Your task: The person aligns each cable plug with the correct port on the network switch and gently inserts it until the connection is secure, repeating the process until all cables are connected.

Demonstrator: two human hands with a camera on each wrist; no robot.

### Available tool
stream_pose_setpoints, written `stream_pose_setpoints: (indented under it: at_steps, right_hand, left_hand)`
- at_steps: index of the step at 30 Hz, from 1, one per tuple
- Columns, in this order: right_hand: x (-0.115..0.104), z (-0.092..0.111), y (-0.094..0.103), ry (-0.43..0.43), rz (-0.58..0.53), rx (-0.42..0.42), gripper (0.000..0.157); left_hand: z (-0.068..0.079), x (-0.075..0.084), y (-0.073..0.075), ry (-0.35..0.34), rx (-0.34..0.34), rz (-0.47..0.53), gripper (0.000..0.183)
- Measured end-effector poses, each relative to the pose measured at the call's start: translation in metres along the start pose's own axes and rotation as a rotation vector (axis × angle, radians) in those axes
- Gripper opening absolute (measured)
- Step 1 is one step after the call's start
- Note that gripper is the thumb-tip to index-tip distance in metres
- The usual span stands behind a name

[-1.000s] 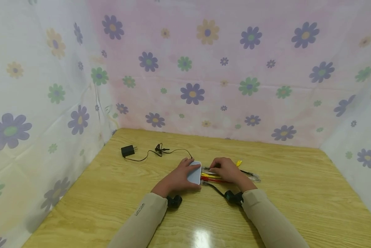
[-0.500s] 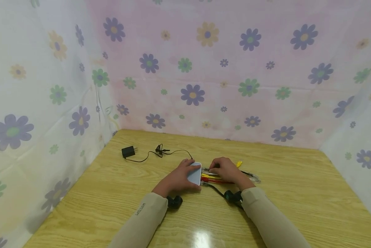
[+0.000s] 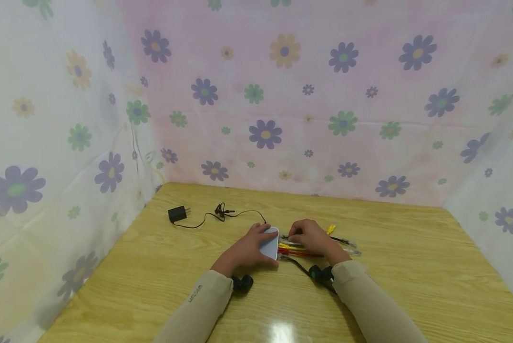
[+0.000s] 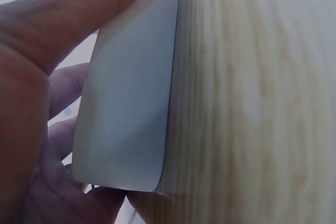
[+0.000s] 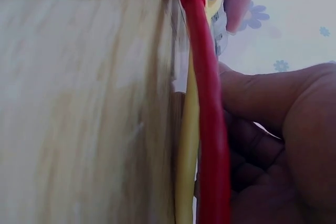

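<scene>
A small white network switch (image 3: 269, 248) lies on the wooden table, its ports facing right. My left hand (image 3: 247, 250) grips it, thumb along the near side and fingers over the top and far side. In the left wrist view, its pale side wall (image 4: 126, 93) shows below the thumb. My right hand (image 3: 311, 237) pinches a black network cable (image 3: 284, 237) close to the farthest port; the fingertips hide part of it. Red (image 5: 207, 87) and yellow (image 5: 187, 161) cables run past this hand to the switch. Another black cable (image 3: 298, 264) reaches the nearest port.
A black power adapter (image 3: 177, 214) lies at the back left, its thin bundled cord (image 3: 222, 211) running to the switch. Beyond the right hand lie a yellow plug (image 3: 331, 229) and clear plugs (image 3: 354, 251). Flowered cloth (image 3: 299, 105) surrounds the table at the back and sides.
The whole scene sits slightly lower in the head view. Both hands keep their hold, with no clear movement of the switch or the cables.
</scene>
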State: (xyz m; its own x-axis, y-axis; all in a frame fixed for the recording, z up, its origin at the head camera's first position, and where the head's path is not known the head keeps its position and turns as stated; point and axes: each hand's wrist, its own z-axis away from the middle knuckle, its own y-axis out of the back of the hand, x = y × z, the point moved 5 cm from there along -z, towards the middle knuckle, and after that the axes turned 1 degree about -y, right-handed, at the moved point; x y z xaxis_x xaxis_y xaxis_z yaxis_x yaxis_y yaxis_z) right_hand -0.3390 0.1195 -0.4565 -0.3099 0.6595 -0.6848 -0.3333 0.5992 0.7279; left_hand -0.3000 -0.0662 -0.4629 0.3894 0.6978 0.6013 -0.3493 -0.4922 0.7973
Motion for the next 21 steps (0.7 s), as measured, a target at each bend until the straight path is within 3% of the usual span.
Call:
stream_pose_setpoints:
  at_steps: [13,21]
  right_hand:
    - [0.0042,-0.0016,-0.0026,-0.016,0.015,0.037,0.008]
    - [0.0058,0.0007,-0.008,-0.005,0.084,0.006,0.008]
  left_hand:
    - [-0.0007,0.0002,-0.003,0.016,0.008,0.026,0.086]
    - [0.0026,-0.0042,-0.0086,0.006,0.011,0.033,0.087]
